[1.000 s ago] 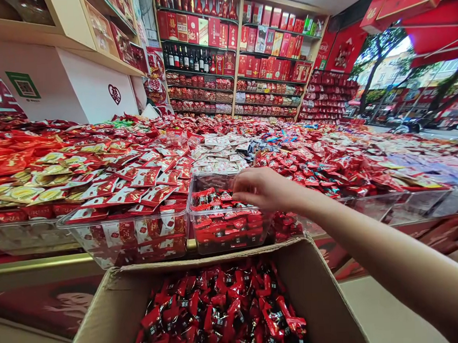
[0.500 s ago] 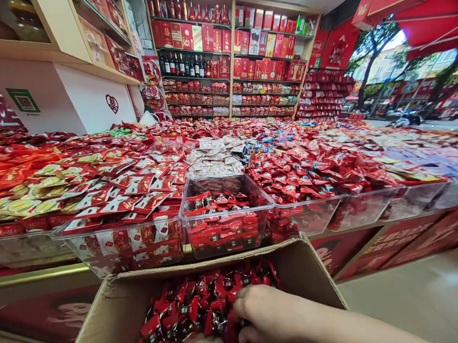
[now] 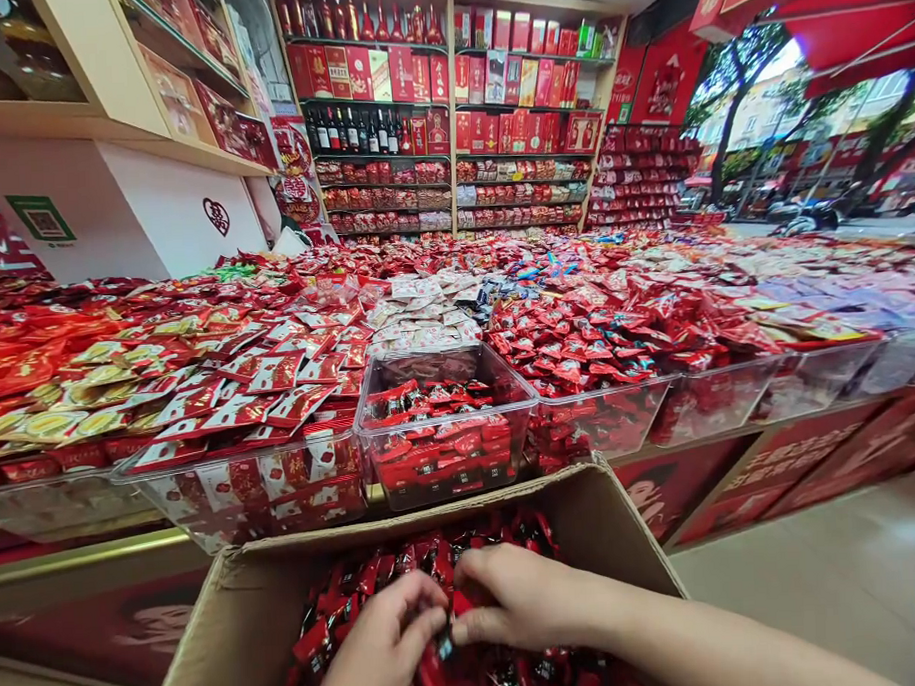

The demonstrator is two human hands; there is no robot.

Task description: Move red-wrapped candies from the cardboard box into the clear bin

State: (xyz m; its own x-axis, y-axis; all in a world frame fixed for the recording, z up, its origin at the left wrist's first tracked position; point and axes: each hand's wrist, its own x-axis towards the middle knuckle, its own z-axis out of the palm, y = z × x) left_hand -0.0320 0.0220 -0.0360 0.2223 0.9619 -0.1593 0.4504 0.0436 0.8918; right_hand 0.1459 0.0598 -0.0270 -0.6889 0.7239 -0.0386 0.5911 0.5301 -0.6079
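A cardboard box (image 3: 248, 590) holds a heap of small red-and-black wrapped candies (image 3: 332, 628). Both of my hands reach down into it, close together over the heap. My left hand (image 3: 389, 636) comes in from the bottom edge, thumb and fingers bent together at a candy; its grip is partly blurred. From the right, my right hand (image 3: 515, 596) has its fingers curled, with red wrapper showing between thumb and forefinger. Just beyond the box stands a clear plastic bin (image 3: 445, 423), partly filled with matching red candies.
Neighbouring clear bins hold red-and-white packets (image 3: 279, 384) on the left and red packets (image 3: 585, 344) on the right. White packets (image 3: 426, 309) are piled behind. Shelves of bottles and red boxes (image 3: 410, 74) line the back; tiled floor (image 3: 825, 560) shows at right.
My left hand has risen into view from the bottom edge and now meets my right hand, which has shifted slightly upward. The view has moved a little.
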